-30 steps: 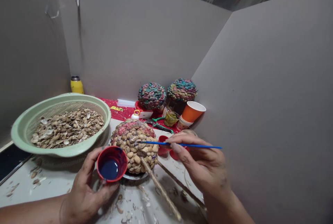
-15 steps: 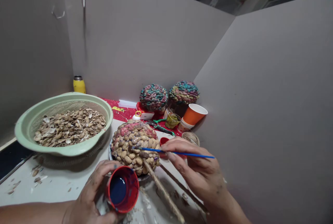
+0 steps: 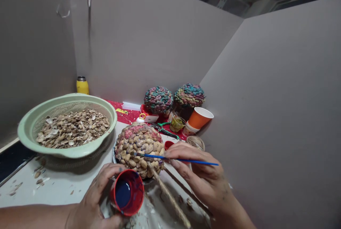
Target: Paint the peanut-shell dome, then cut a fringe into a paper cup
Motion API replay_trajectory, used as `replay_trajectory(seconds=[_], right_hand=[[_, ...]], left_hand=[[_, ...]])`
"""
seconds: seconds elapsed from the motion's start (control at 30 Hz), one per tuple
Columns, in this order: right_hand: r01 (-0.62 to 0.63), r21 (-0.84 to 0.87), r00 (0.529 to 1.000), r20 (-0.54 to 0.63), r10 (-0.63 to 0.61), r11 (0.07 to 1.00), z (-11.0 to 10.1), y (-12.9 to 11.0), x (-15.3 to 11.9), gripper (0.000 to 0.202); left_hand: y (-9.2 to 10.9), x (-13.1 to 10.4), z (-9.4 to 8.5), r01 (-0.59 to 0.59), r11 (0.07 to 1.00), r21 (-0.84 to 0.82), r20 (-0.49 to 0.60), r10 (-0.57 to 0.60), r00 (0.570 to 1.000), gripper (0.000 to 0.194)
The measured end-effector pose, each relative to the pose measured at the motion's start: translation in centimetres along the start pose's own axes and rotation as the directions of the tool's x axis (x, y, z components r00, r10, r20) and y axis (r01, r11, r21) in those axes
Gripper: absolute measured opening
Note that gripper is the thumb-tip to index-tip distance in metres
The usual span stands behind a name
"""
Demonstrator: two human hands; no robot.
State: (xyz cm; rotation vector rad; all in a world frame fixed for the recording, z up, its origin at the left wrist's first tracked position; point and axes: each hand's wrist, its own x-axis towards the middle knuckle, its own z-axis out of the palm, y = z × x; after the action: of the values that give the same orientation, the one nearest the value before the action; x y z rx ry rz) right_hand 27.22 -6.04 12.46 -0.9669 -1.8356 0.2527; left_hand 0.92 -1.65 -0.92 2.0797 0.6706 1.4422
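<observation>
A red cup (image 3: 137, 193) of dark blue paint is in my left hand (image 3: 97, 197), its mouth tilted toward me. My right hand (image 3: 202, 172) pinches a thin blue paintbrush (image 3: 186, 160). The brush's bristles lie against, or just over, a rounded form covered in peanut shells (image 3: 149, 147). Pinkish red colours the upper part of that form, a few dark bluish spots show lower down, and the rest is bare shell. Two twine-wrapped sticks (image 3: 170, 195) reach from its lower side toward me. Behind my right fingers a second red cup (image 3: 168, 145) is partly hidden.
At left stands a green colander (image 3: 23, 136) of peanut shells, with a yellow bottle (image 3: 82, 86) behind. Two painted shell-covered forms (image 3: 158, 99), green-handled pliers (image 3: 170, 134), orange paper cups (image 3: 199, 118) and a twine roll (image 3: 195, 142) are at the back. Shell scraps litter the table (image 3: 61, 186).
The brush tip has shifted slightly left and down across the peanut-shell form. My left hand still holds the paint cup. The whole view has shifted a little.
</observation>
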Motion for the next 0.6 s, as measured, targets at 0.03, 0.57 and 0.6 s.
replay_trajectory(seconds=[0.03, 0.57, 0.6], right_hand=[[0.002, 0.027, 1.000, -0.010, -0.001, 1.000, -0.1, -0.1, 0.0, 0.016], [0.111, -0.008, 0.915, 0.390, -0.099, 0.994, -0.4, -1.8, 0.3, 0.016], [0.118, -0.014, 0.910, 0.402, -0.102, 0.993, -0.4, -1.8, 0.3, 0.017]], left_hand=[[0.1, 0.2, -0.1, 0.005, 1.000, 0.005, -0.010, -0.005, 1.000, 0.075], [1.5, 2.6, -0.4, -0.166, 0.986, -0.026, -0.002, 0.166, 0.986, 0.075], [1.5, 2.6, -0.4, -0.174, 0.984, -0.025, 0.003, 0.174, 0.985, 0.078]])
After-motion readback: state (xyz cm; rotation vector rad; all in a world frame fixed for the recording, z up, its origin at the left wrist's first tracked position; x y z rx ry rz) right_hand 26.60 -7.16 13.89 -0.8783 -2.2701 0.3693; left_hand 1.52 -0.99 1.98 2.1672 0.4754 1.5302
